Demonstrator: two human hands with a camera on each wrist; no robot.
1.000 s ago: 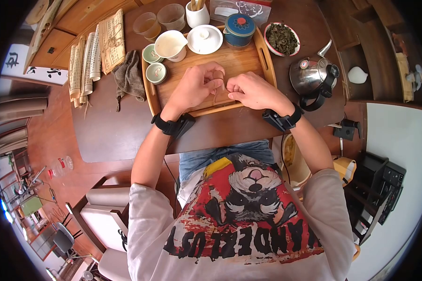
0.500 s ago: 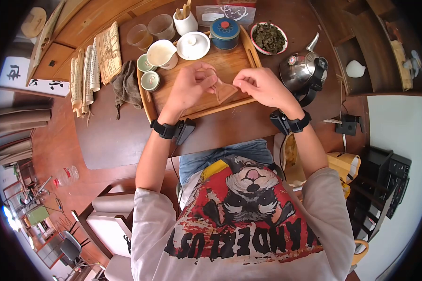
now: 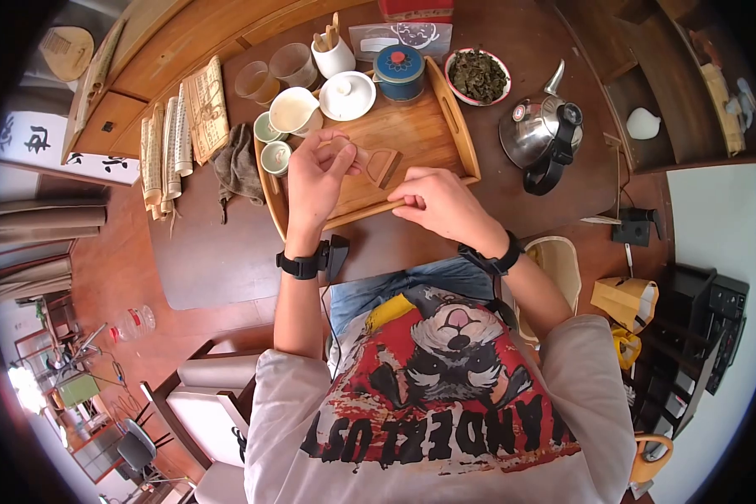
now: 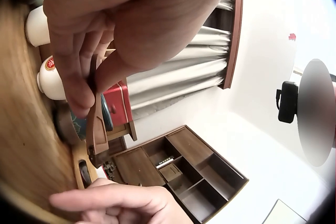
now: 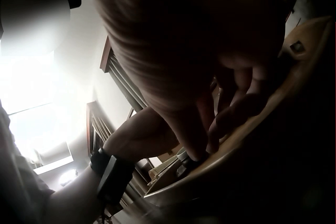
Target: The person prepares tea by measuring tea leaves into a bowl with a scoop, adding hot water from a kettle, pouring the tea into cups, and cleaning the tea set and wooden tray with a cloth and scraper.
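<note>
My left hand [image 3: 317, 181] is raised over the left part of a wooden tray [image 3: 445, 168]. Its thumb and fingers pinch the narrow end of a small brown wooden tool [image 3: 384, 167]; the flared, dark-edged far end points right. In the left wrist view the tool [image 4: 96, 132] appears edge-on beneath the fingertips. My right hand [image 3: 439, 204] hovers by the tray's near rim, its fingers loosely bent, with nothing visible between them. In the left wrist view the index finger of this right hand [image 4: 134, 200] extends, apart from the tool.
Along the tray stand small cups [image 3: 275, 157], a cream pitcher [image 3: 296, 112], a lidded white bowl [image 3: 347, 95] and a blue canister [image 3: 399, 73]. Right of it are a bowl of dark leaves [image 3: 477, 76] and a steel kettle [image 3: 533, 130]. A grey cloth [image 3: 239, 164] and scrolls [image 3: 170, 147] lie left.
The right hand touched the tool's flared end half a second ago; it has since come away, down toward the near rim. The left hand still holds the tool, which now shows more fully.
</note>
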